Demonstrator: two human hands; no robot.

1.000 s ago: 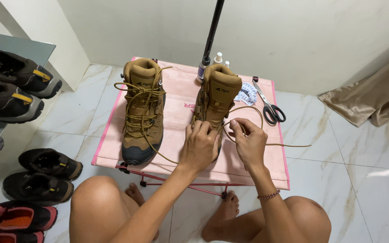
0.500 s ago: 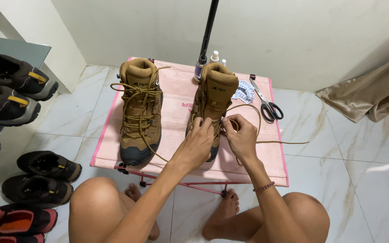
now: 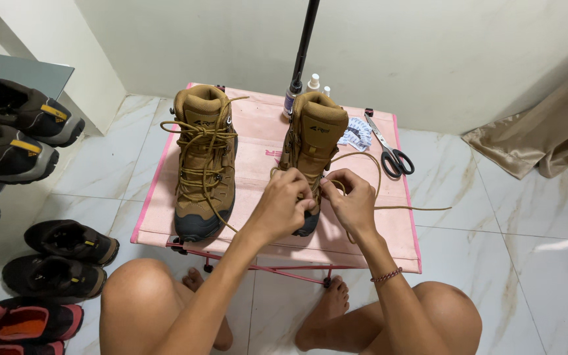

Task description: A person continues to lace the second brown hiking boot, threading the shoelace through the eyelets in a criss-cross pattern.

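Two tan high-top boots stand on a small pink folding table (image 3: 258, 154). The left boot (image 3: 204, 164) is laced, with its loose lace ends trailing over the front. Over the right boot (image 3: 313, 141), my left hand (image 3: 284, 204) and my right hand (image 3: 350, 200) meet at the lower eyelets, each pinching the tan lace (image 3: 369, 164). The lace loops up past the boot's right side, and its free end runs out to the right across the table edge. My hands hide the boot's toe and lower lacing.
Scissors (image 3: 389, 151) and a small printed packet (image 3: 355, 135) lie at the table's back right. A black pole (image 3: 302, 46) and small bottles (image 3: 313, 82) stand behind the boots. Several shoes sit on the floor and shelf at the left (image 3: 54, 260). A beige curtain (image 3: 547, 131) drapes at the right.
My hands have shifted slightly along the right boot's front and drawn closer together. The lace loop at the right has pulled in a little.
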